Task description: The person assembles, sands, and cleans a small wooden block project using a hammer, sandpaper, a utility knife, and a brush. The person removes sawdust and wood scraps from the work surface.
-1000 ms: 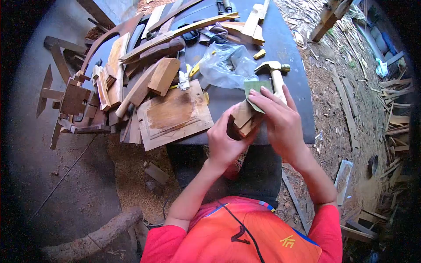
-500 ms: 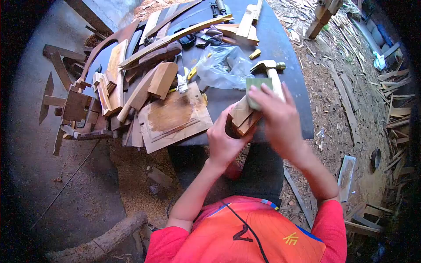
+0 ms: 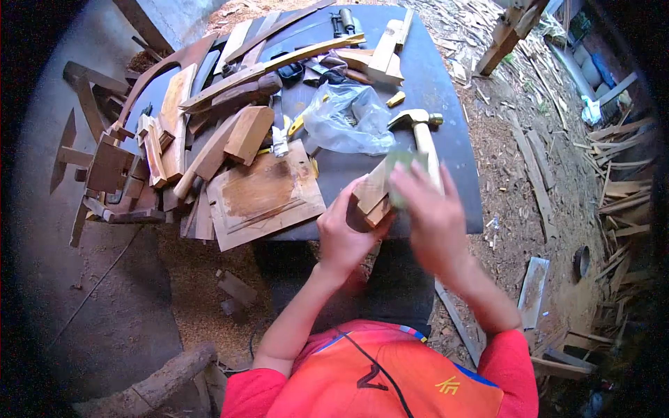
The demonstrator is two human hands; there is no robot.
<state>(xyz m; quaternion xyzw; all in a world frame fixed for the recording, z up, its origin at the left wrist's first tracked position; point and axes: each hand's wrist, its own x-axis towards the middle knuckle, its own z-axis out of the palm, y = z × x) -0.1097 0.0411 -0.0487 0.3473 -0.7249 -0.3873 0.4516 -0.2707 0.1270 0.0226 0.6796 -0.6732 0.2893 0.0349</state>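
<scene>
The left hand (image 3: pixel 341 235) clasps a wooden block (image 3: pixel 371 193) over the near edge of the table (image 3: pixel 456 198). The right hand's (image 3: pixel 433 219) blurred fingers cover a green sheet (image 3: pixel 399 160) against it; their grip cannot be determined. Beyond lie a hammer (image 3: pixel 424 139) and plastic bag (image 3: pixel 348 125).

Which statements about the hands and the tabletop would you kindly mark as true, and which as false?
1. The left hand holds a wooden piece. True.
2. The right hand is lifting the hammer. False: its blurred fingers lie over a green sheet at the wooden piece, and the hammer lies on the tabletop.
3. A clear plastic bag lies on the tabletop. True.
4. The flat wooden panel lies on the floor. False: it rests on the tabletop.
5. The hammer's handle is pale. True.
</scene>
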